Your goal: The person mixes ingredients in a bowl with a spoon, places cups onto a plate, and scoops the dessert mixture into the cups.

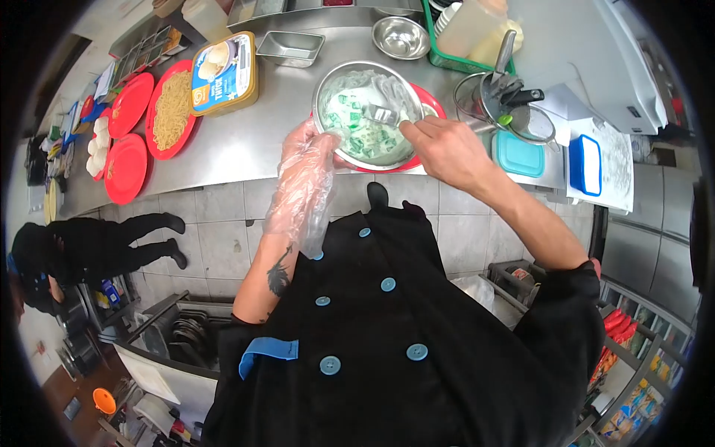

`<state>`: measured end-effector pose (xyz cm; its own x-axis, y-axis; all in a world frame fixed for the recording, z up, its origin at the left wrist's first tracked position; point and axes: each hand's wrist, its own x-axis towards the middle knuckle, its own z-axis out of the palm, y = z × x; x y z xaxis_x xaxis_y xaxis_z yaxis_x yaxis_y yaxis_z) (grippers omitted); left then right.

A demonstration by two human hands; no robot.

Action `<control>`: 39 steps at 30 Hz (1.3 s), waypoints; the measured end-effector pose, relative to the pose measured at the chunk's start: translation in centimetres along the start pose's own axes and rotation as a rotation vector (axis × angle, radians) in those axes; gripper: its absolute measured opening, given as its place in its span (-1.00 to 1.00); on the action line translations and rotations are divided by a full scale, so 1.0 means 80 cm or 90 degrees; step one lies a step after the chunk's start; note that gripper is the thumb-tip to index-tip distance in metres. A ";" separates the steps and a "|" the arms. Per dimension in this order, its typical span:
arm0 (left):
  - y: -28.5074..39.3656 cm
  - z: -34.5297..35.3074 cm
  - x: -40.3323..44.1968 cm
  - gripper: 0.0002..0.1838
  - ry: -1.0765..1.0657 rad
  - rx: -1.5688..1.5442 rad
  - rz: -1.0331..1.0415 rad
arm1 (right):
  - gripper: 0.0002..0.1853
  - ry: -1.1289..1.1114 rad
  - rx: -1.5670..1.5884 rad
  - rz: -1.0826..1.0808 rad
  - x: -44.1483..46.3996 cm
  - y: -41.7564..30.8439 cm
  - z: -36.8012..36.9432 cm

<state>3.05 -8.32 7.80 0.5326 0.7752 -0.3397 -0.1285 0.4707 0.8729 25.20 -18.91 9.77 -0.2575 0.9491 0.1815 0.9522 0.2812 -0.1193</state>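
Observation:
A round metal bowl point(319, 112) holds a creamy white mixture with green pieces point(357, 112). Beneath it, a red plate point(430, 103) shows around the bowl's right and lower sides. My left hand point(307, 153), in a clear plastic glove, is closed on the bowl's left rim. With bare fingers wrapped around its handle, my right hand point(447, 149) grips a metal utensil point(382, 115) with a flat shiny head, which dips into the mixture. Whether it is a spoon or a fork, I cannot tell.
Noodles point(172, 112) lie on a red plate beside an ice cream tub point(223, 74). Behind the bowl are a metal tray point(290, 49) and a small steel bowl point(401, 39). A teal-lidded container point(519, 154) sits right. Another person point(82, 249) stands at far left.

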 end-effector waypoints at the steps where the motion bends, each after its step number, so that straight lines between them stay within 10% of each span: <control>1: -0.004 0.002 0.002 -0.74 0.026 0.009 -0.003 | -0.70 -0.008 0.046 0.065 0.002 -0.003 0.001; 8: -0.014 0.004 -0.008 -0.76 -0.026 0.048 0.037 | -0.76 -0.062 0.932 0.530 0.032 0.019 0.023; 39: -0.002 -0.013 -0.011 -0.67 0.086 -0.070 0.022 | -0.74 0.154 0.912 0.409 0.022 0.030 0.018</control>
<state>1.72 -8.61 7.54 0.4099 0.8378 -0.3608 -0.2398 0.4805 0.8435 26.76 -16.32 8.38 0.2734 0.9527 -0.1326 -0.0851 -0.1134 -0.9899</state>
